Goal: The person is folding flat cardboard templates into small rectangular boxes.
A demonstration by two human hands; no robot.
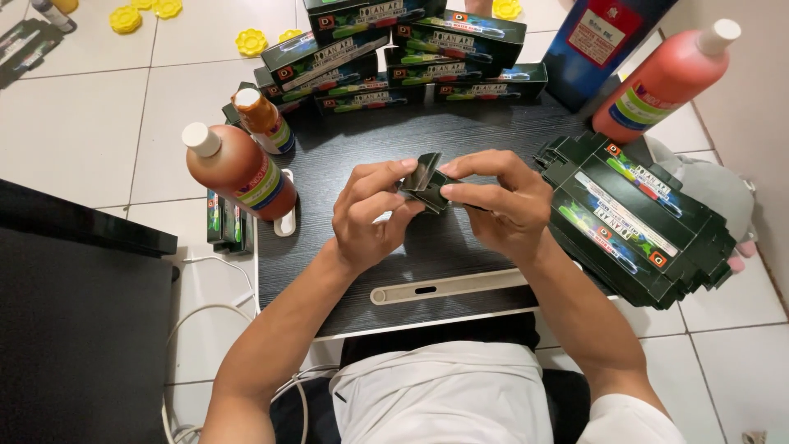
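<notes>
Over the middle of a small dark lap table [345, 156], both my hands hold one flat dark-green carton blank [425, 182]. My left hand [371, 215] pinches its left side with thumb and fingers. My right hand [500, 205] grips its right side, fingers curled over the top. The carton is partly folded and its panels stand up between my fingertips. Most of it is hidden by my fingers.
A stack of flat green cartons [637, 218] lies at the table's right edge. Assembled green boxes [403, 49] pile up at the back. Two brown bottles [238, 168] stand at left, an orange-red bottle [670, 78] at upper right. Yellow caps [251, 41] dot the tiled floor.
</notes>
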